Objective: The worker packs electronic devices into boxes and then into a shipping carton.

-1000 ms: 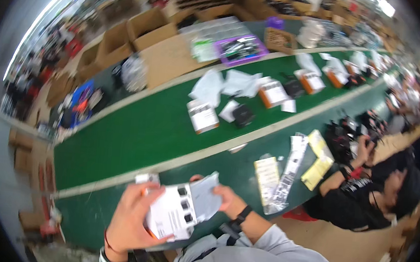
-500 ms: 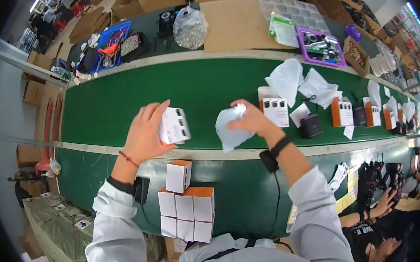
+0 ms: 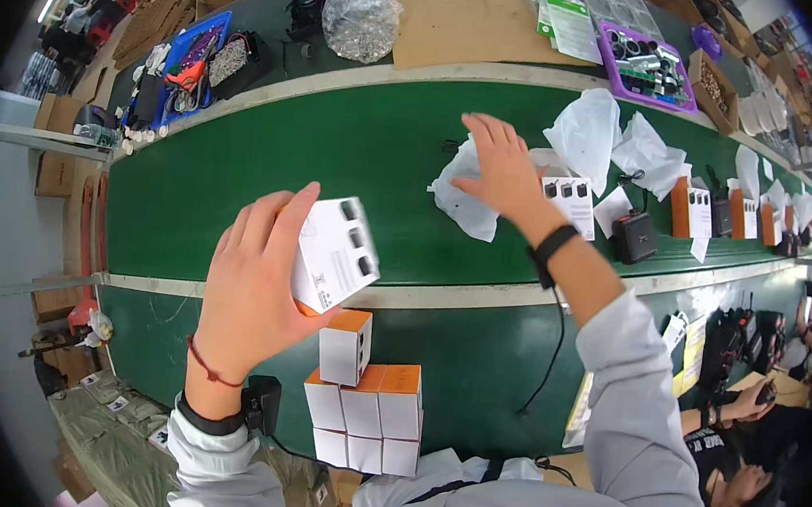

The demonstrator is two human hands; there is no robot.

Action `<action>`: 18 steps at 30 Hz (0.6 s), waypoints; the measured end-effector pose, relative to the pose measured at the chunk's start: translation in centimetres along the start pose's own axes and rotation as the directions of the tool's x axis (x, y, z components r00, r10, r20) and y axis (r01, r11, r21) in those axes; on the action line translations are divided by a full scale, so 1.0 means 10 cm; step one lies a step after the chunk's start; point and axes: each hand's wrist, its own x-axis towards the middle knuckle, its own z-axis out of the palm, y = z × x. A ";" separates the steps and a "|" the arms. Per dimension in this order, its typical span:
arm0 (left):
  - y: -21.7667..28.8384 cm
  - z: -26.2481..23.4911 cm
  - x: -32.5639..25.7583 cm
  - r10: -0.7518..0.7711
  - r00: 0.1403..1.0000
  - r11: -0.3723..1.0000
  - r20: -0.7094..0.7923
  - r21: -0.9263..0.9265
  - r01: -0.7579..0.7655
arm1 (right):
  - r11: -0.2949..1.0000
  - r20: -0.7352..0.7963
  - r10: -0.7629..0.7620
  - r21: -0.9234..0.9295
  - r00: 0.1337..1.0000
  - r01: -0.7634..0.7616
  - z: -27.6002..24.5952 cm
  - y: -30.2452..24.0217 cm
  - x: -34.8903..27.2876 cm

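My left hand (image 3: pixel 248 273) is wrapped round a small white and orange box (image 3: pixel 336 255), tilted above the green belt's near edge, its printed side with dark pictures facing up. My right hand (image 3: pixel 505 170) has its fingers stretched out. Just beneath and beside it a crumpled white plastic bag (image 3: pixel 472 211) lies on the belt; what is inside is hidden. Below my left hand, on the near table, white boxes with orange tops (image 3: pixel 363 409) are stacked, with a single box (image 3: pixel 345 345) on top.
Along the green belt (image 3: pixel 339 132) to the right stand an open printed box (image 3: pixel 570 205), a black device (image 3: pixel 634 237) and more bags. Beyond are a purple tray (image 3: pixel 646 67) of parts, a bag of small pieces (image 3: pixel 361 18) and a blue tray (image 3: pixel 190 70). A co-worker (image 3: pixel 734 475) sits at right.
My right hand has let go of the white bag, which now lies farther away on the belt. My left hand has come nearer with the box, now tilted more. The view has shifted slightly.
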 end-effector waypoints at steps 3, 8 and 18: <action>0.27 -0.15 -0.10 0.003 1.000 0.990 -0.009 0.142 -0.002 | 0.980 -0.006 0.029 -0.196 1.000 -0.029 0.03 -0.42 -0.38; 0.62 -0.48 -0.12 -0.079 0.993 0.983 -0.088 0.156 0.092 | 0.887 -0.065 -0.054 -0.461 0.996 0.018 0.15 -0.21 -0.71; -0.23 0.30 0.01 -0.099 0.927 0.995 -0.363 -0.059 0.083 | 0.951 -0.155 -0.176 -0.281 0.972 0.127 -0.22 -0.43 -1.06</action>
